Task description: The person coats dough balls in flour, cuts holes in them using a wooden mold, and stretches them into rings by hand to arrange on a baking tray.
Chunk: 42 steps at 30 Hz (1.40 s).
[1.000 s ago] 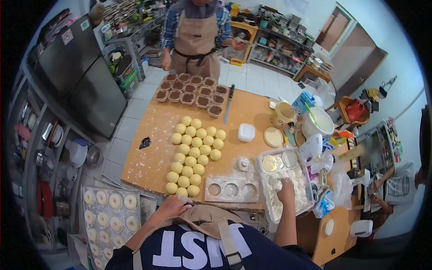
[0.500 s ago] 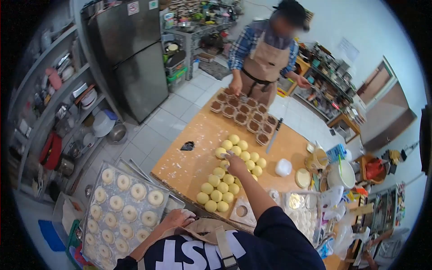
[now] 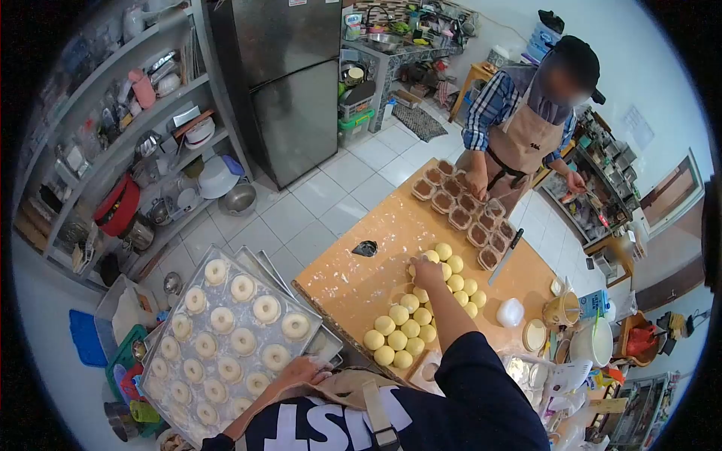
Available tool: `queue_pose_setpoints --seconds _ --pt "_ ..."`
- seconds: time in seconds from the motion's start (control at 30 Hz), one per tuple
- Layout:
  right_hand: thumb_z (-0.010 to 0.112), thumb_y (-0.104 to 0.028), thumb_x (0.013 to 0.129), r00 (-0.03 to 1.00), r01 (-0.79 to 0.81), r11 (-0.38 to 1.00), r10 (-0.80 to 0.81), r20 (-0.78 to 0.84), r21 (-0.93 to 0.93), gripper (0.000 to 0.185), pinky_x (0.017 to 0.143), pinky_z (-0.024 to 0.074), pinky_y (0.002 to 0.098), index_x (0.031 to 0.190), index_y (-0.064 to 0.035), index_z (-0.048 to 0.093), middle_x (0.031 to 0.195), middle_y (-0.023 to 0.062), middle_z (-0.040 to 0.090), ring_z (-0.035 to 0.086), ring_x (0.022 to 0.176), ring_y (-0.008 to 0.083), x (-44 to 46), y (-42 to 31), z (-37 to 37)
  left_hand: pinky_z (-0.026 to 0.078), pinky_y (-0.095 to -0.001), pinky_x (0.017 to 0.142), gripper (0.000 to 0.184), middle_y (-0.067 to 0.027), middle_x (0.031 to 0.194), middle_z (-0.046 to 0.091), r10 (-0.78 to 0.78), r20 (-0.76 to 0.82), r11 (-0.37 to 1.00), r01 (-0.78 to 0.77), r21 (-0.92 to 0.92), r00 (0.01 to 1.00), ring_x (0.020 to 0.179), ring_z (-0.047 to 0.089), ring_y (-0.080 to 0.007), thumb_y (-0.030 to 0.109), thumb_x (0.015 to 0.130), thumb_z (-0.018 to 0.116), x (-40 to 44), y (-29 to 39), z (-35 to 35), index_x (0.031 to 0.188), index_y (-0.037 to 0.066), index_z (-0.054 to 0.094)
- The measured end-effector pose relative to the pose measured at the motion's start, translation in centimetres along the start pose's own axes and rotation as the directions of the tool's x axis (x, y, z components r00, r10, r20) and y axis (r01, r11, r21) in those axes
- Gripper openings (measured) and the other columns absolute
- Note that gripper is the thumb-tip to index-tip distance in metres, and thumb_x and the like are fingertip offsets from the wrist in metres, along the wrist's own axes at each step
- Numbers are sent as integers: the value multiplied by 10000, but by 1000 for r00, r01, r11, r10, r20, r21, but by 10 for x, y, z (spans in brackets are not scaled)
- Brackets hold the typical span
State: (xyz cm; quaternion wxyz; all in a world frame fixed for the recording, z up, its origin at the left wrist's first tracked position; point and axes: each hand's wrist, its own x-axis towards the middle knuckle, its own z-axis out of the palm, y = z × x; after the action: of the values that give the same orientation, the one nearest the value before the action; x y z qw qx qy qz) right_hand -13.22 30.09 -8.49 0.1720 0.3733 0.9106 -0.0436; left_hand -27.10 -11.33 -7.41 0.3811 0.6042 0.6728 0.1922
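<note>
My right hand (image 3: 428, 273) reaches over the wooden table, its fingers curled round a pale yellow dough ball (image 3: 412, 270) at the left edge of the batch. Several round dough balls (image 3: 383, 325) sit in close rows in front of and beyond that hand. My left hand (image 3: 302, 371) is low, by the right edge of a floured metal tray (image 3: 280, 312); its fingertips are partly hidden, so I cannot make out a grip. Ring-shaped doughs (image 3: 222, 319) lie in rows on that tray.
Across the wooden table (image 3: 338, 282), a co-worker (image 3: 526, 128) in an apron stands over brown-filled cups (image 3: 460, 218). A knife (image 3: 505, 257) lies beside them. A white round container (image 3: 510, 313) and tubs stand at the right. A fridge (image 3: 293, 98) and shelves (image 3: 128, 120) are at the left.
The view has swung left, so everything sits further right in it. My right hand stays at the left edge of the dough balls, its fingers now more curled. My left hand stays by the tray.
</note>
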Motion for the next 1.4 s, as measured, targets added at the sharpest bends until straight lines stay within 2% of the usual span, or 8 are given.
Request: queue_pose_setpoints --seconds 0.1,0.27,0.37,0.57,0.77,1.0,1.13,1.4 --pt "678 -184 704 999 5 1000 -5 -42 7 578 907 430 493 1250 -192 488 1234 114 516 533 1117 275 -1 -3 -3 495 -438 738 265 -163 899 648 122 -76 992 -119 47 990 850 621 -345 280 859 556 4 -3 2 1052 120 643" --pt "675 -179 718 969 80 994 -59 -241 79 525 957 384 526 1213 -168 502 1213 113 522 521 1117 298 -25 -1 -24 470 -429 815 280 -142 986 645 58 78 997 -62 46 995 944 598 -334 314 885 548 17 6 -2 1062 117 641" --pt "628 -112 731 912 130 984 -72 -404 119 453 866 406 499 1167 -157 514 1152 112 534 560 1033 294 -60 -5 -51 470 -426 814 281 -136 974 643 140 107 987 -147 58 984 940 596 -333 323 887 550 31 20 -8 1069 124 627" --pt "702 -175 689 844 60 907 176 -506 416 582 813 412 457 1231 -158 492 1090 125 551 551 992 317 -175 14 -63 492 -414 740 274 -117 930 652 395 121 907 -407 105 911 868 616 -325 322 871 573 69 55 -9 1041 115 631" --pt "682 -111 685 716 -367 684 640 -278 630 567 872 434 455 1223 -110 500 1151 160 563 543 1058 351 -329 67 9 477 -415 747 247 -146 910 638 458 299 861 -501 84 837 876 604 -323 269 860 578 101 96 1 1007 84 646" --pt "690 -62 645 334 -614 352 927 -171 706 523 857 459 418 1146 -87 547 1077 166 594 567 999 354 -498 102 93 462 -409 770 235 -127 930 640 542 393 784 -615 82 743 896 594 -320 250 849 590 122 154 25 1002 82 648" --pt "669 -66 657 378 -706 262 925 37 658 444 849 463 411 1092 -74 579 1072 153 603 569 1006 346 -547 106 116 461 -406 771 220 -124 941 642 537 464 768 -636 75 704 900 593 -319 235 840 606 128 184 47 1000 91 647" --pt "641 -117 700 491 -830 383 846 208 405 365 840 474 425 1064 -110 610 1011 144 601 582 993 321 -570 90 141 467 -397 808 217 -135 947 647 498 488 797 -600 67 717 919 600 -320 197 853 584 121 210 85 1018 67 640"
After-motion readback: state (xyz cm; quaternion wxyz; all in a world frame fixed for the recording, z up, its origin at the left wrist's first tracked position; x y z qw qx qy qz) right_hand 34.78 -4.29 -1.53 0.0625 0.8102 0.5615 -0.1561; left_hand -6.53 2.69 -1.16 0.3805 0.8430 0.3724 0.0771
